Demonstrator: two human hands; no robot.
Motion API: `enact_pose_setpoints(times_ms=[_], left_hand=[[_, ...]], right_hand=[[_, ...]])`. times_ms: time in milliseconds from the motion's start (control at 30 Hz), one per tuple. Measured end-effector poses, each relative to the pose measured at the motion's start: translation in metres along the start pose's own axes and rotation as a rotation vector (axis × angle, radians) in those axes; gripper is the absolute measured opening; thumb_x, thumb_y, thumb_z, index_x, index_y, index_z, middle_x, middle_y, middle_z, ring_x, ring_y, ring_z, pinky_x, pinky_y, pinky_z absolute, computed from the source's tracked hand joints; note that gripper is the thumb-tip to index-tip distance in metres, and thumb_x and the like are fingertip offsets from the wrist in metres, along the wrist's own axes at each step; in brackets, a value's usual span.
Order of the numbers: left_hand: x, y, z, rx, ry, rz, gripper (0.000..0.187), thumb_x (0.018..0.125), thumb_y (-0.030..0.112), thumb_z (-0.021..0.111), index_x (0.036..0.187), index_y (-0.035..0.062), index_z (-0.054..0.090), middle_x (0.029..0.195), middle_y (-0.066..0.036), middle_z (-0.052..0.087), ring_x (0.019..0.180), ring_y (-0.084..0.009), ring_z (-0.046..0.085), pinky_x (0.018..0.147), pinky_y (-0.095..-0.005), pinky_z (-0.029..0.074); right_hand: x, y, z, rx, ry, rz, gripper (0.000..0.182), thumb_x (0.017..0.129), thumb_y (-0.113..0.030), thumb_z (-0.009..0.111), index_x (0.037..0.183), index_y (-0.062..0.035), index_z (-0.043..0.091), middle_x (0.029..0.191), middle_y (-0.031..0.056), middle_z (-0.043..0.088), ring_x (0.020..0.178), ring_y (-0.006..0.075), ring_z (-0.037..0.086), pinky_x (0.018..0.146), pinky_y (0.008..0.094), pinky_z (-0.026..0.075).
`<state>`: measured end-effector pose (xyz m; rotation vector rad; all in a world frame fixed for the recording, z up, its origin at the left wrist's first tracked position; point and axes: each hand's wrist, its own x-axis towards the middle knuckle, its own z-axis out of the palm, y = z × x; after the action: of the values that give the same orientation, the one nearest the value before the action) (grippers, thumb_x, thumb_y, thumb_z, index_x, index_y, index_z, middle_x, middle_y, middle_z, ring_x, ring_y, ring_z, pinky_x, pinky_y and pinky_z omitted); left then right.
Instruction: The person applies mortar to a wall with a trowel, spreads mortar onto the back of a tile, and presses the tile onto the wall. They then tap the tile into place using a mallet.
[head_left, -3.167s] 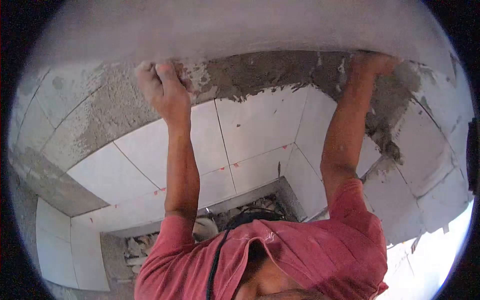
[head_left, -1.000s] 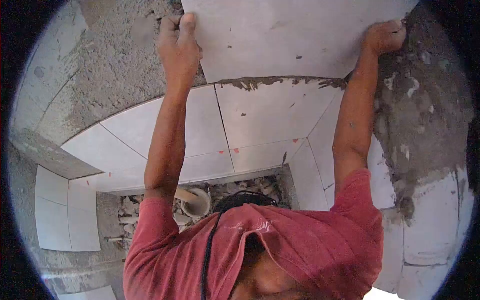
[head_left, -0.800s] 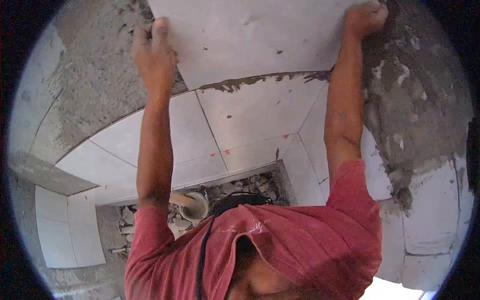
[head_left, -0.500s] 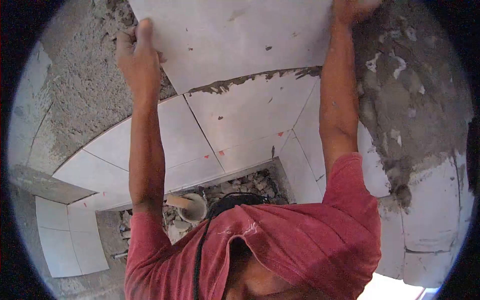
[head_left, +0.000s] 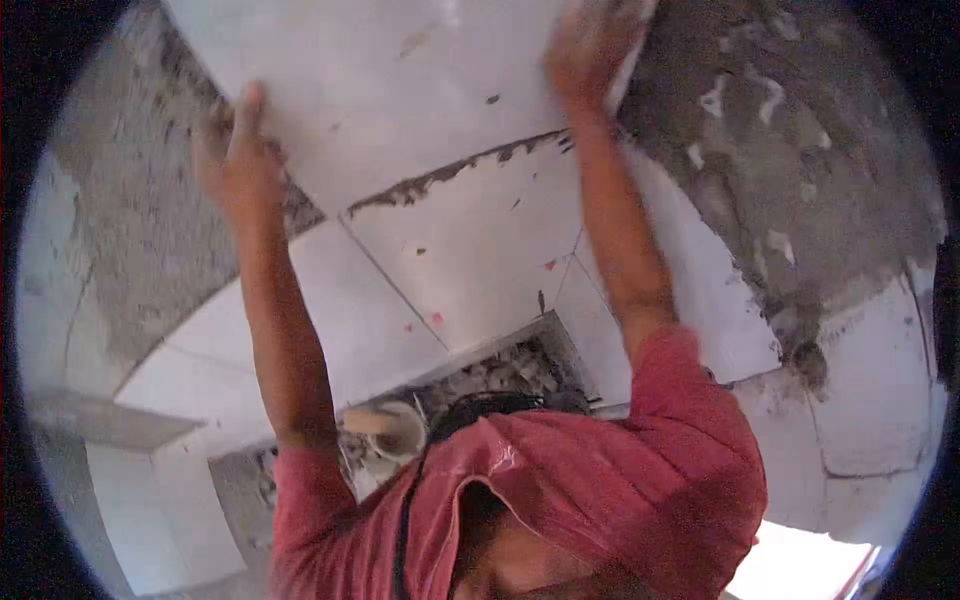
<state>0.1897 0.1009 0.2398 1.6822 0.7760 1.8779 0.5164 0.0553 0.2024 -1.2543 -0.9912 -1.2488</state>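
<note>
A large white tile (head_left: 380, 90) with small mortar specks sits on the wall above a row of set tiles. My left hand (head_left: 240, 170) grips its left edge, thumb on the face and the other fingers round the edge, partly hidden. Near the upper right edge, my right hand (head_left: 592, 60) lies on the face with fingers stretched upward, blurred by motion. Grey mortar (head_left: 440, 182) shows along the uneven joint between this tile and the white tile (head_left: 470, 250) below it.
Rough grey plaster (head_left: 140, 220) covers the wall at left, and wet-looking mortar (head_left: 790, 170) the right side. Low down, a bucket (head_left: 400, 430) with a wooden piece across it stands among rubble (head_left: 500, 375). Small red spacers (head_left: 437, 319) mark the lower joints.
My right hand has come in from beyond the tile's right edge onto its face. My left hand stays at the left edge. The whole view has shifted slightly.
</note>
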Motion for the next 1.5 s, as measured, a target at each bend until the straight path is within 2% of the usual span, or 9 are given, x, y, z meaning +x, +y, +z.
enact_pose_setpoints(times_ms=[67,200,267,533,600,800,1100,1267,1500], left_hand=[[0.003,-0.005,0.002,0.005,0.06,-0.031,0.05,0.079,0.034,0.07,0.108,-0.0044,0.053,0.093,-0.011,0.057,0.075,-0.0154,0.054,0.057,-0.0281,0.044],[0.008,-0.003,-0.003,-0.084,-0.024,-0.141,0.053,0.082,0.034,0.068,0.109,-0.0076,0.051,0.1,-0.013,0.057,0.085,-0.0164,0.053,0.064,-0.0296,0.043],[0.011,-0.008,-0.011,0.138,-0.045,-0.005,0.049,0.084,0.033,0.065,0.107,-0.0081,0.051,0.099,-0.014,0.057,0.086,-0.0163,0.053,0.068,-0.0298,0.044],[0.008,-0.016,0.004,-0.016,-0.015,0.108,0.04,0.087,0.03,0.062,0.103,-0.0056,0.053,0.095,-0.01,0.056,0.082,-0.0157,0.05,0.068,-0.0284,0.043],[0.01,-0.016,0.01,-0.067,0.001,0.087,0.04,0.087,0.029,0.062,0.104,-0.0063,0.053,0.095,-0.01,0.056,0.084,-0.0166,0.05,0.07,-0.0291,0.044],[0.009,-0.007,0.026,0.024,0.095,0.09,0.038,0.088,0.027,0.061,0.103,-0.0064,0.053,0.091,-0.01,0.056,0.083,-0.0176,0.05,0.072,-0.0293,0.044],[0.004,-0.026,0.036,0.048,0.215,0.362,0.037,0.092,0.02,0.056,0.117,-0.0039,0.045,0.11,-0.016,0.052,0.098,-0.0229,0.051,0.083,-0.0338,0.043],[0.008,-0.033,0.035,0.415,0.311,0.672,0.035,0.093,0.021,0.053,0.117,-0.0042,0.048,0.11,-0.02,0.053,0.095,-0.0295,0.053,0.083,-0.0381,0.044],[0.018,-0.043,0.04,0.415,0.33,0.694,0.032,0.092,0.023,0.052,0.114,-0.0006,0.055,0.108,-0.016,0.057,0.099,-0.0281,0.053,0.088,-0.039,0.041]], right_hand=[[-0.043,-0.017,-0.002,-0.007,-0.094,0.032,0.063,0.089,-0.029,0.046,0.138,0.0039,0.023,0.143,0.0303,0.018,0.132,0.0499,0.015,0.106,0.0613,0.004],[-0.064,-0.02,-0.006,-0.018,-0.14,0.086,0.064,0.085,-0.029,0.05,0.135,0.0054,0.031,0.142,0.0309,0.019,0.131,0.0507,0.017,0.104,0.0625,0.006],[-0.063,-0.022,-0.013,-0.022,-0.132,0.089,0.061,0.086,-0.029,0.05,0.135,0.0043,0.033,0.143,0.0304,0.019,0.131,0.0501,0.017,0.104,0.0625,0.006],[-0.053,-0.023,-0.016,0.019,-0.141,0.112,0.063,0.083,-0.029,0.054,0.137,-0.0031,0.032,0.144,0.0252,0.021,0.132,0.0461,0.02,0.105,0.0629,0.008],[-0.051,-0.021,-0.017,0.041,-0.141,0.101,0.056,0.089,-0.031,0.044,0.134,0.0015,0.036,0.144,0.0266,0.022,0.133,0.0463,0.018,0.105,0.0615,0.007],[-0.048,-0.012,-0.015,0.02,-0.157,0.128,0.057,0.089,-0.03,0.046,0.135,0.0006,0.036,0.144,0.0267,0.022,0.134,0.0461,0.017,0.105,0.061,0.006],[-0.049,-0.014,-0.019,0.024,-0.196,0.127,0.056,0.088,-0.03,0.047,0.136,-0.0029,0.036,0.144,0.0269,0.021,0.133,0.0474,0.016,0.104,0.0627,0.006],[-0.047,-0.013,-0.017,-0.022,-0.207,0.117,0.058,0.084,-0.03,0.053,0.136,-0.0087,0.037,0.146,0.0228,0.021,0.133,0.0454,0.019,0.104,0.0639,0.007],[-0.048,-0.004,-0.01,-0.065,-0.214,0.081,0.06,0.087,-0.033,0.046,0.138,-0.0039,0.033,0.145,0.0246,0.02,0.133,0.0455,0.017,0.105,0.0612,0.005]])
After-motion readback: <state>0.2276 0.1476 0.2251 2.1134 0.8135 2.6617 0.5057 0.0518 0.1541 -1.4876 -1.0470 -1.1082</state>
